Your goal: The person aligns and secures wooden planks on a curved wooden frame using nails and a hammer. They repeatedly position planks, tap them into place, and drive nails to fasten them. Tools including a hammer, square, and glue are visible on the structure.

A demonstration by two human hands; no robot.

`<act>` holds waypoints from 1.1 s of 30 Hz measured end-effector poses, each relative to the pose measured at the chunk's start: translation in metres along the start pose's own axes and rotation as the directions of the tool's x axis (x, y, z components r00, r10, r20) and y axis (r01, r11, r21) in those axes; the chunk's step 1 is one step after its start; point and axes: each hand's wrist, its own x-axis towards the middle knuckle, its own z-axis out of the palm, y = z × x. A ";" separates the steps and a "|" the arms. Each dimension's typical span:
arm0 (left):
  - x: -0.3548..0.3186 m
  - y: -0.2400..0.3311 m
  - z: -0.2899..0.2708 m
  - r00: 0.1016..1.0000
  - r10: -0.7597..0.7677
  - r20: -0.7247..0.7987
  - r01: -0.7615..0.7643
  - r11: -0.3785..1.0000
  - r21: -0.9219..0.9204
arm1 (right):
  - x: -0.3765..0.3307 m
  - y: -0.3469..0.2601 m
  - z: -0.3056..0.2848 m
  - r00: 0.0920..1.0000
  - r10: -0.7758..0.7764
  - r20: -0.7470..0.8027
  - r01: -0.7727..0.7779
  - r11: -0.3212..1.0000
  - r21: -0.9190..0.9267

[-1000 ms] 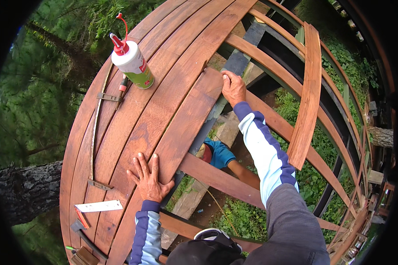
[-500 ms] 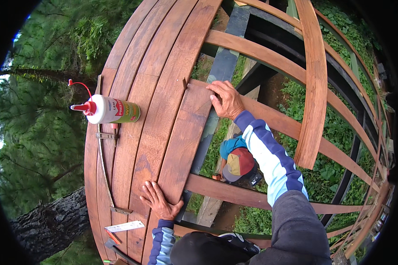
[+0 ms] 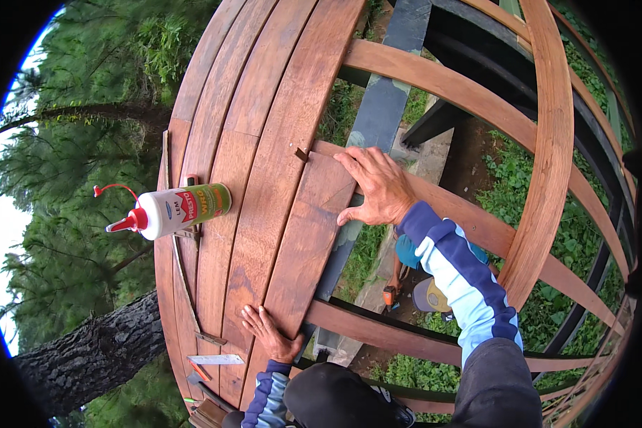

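My right hand (image 3: 378, 187) lies flat with fingers spread on the far end of a short reddish wood plank (image 3: 308, 242), thumb hooked over its right edge. My left hand (image 3: 269, 332) presses flat on the near end of the same plank, where it crosses a joist (image 3: 399, 335). The plank lies beside several longer deck boards (image 3: 264, 128) laid side by side. A small wooden spacer (image 3: 301, 153) sticks up at the plank's far left corner. Neither hand holds a tool.
A white glue bottle (image 3: 171, 209) with a red nozzle lies on the left boards. Metal clamps (image 3: 210, 339) and a white strip (image 3: 215, 359) sit near the left edge. Open joists (image 3: 442, 78) leave gaps over grass; a person in a cap (image 3: 429, 294) works below. A curved rail (image 3: 549, 157) runs right.
The view has swung left and closer. My right hand slid along the plank's far end; my left hand stays pressed on its near end. The person below has shifted under the joists.
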 end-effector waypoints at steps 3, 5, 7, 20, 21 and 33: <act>0.003 0.012 0.007 0.997 -0.052 -0.060 0.053 0.998 0.029 | 0.001 0.002 0.000 1.000 -0.003 -0.015 0.004 0.999 0.040; 0.005 0.017 0.010 0.994 -0.051 -0.098 0.054 0.998 0.027 | 0.001 0.002 0.001 1.000 -0.006 -0.028 0.007 0.999 0.047; 0.006 0.020 0.012 0.990 -0.071 -0.121 0.076 0.997 0.031 | 0.001 0.003 0.001 0.999 -0.011 -0.048 0.013 0.999 0.046; 0.009 0.025 0.012 0.978 -0.109 -0.180 0.101 0.994 -0.051 | -0.001 0.006 0.004 0.999 0.008 -0.045 -0.002 0.991 0.130; 0.009 0.024 0.012 0.978 -0.107 -0.180 0.097 0.993 -0.065 | -0.001 0.007 0.004 0.999 0.010 -0.046 -0.004 0.991 0.137; 0.007 0.018 0.015 0.974 -0.101 -0.205 0.082 0.991 -0.102 | -0.002 0.006 0.005 0.997 -0.008 -0.083 0.017 0.993 0.118</act>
